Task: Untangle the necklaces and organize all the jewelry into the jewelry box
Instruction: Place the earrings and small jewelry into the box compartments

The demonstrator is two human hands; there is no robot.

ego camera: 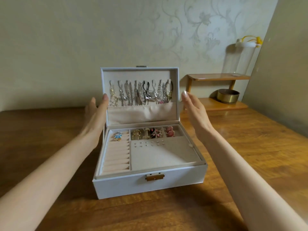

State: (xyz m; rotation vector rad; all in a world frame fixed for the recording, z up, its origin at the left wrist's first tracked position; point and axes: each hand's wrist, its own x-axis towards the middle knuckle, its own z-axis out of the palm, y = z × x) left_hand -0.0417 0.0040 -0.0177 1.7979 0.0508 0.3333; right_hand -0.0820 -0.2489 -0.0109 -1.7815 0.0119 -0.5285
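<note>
White jewelry box (150, 184) open on the table, necklaces (141, 94) hanging in a row inside its lid, earrings (153, 132) and rings (118, 136) in the tray

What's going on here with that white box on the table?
A person has both hands up at the open lid of a white jewelry box on a wooden table. The left hand is at the lid's left edge and the right hand by its right edge, fingers straight, gripping nothing. Necklaces hang in a row inside the lid, and rings and earrings sit in the tray, so sorting looks nearly done.
</note>
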